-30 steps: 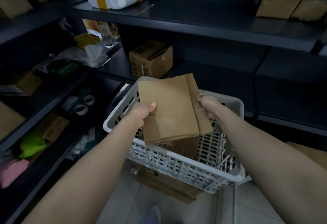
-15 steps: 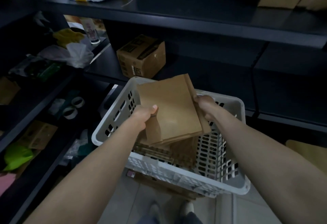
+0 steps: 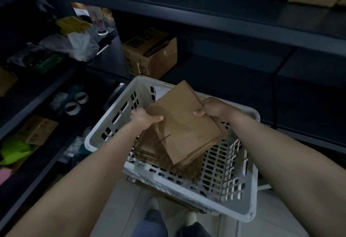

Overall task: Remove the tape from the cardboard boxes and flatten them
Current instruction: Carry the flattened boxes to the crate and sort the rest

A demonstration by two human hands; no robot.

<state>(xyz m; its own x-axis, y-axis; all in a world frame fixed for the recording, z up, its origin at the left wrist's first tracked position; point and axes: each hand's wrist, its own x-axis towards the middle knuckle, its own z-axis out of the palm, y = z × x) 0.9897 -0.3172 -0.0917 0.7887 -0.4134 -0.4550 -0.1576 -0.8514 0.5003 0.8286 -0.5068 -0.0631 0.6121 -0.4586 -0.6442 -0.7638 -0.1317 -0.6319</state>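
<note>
- The person holds a flattened box (image 3: 185,124) by its two side edges; left hand (image 3: 144,119) and right hand (image 3: 211,108) each pinch it, thumbs on top
- It sits tilted inside the white basket (image 3: 255,161), over a stack of flat cardboard (image 3: 149,148); whether it touches, I cannot tell
- Stowing step, I'd judge; next, lay it level and let go; an assembled box (image 3: 149,53) waits on the shelf

Plain brown flattened cardboard (image 3: 184,122) is seen in a white slotted basket (image 3: 241,206) before black shelves (image 3: 224,17).
</note>
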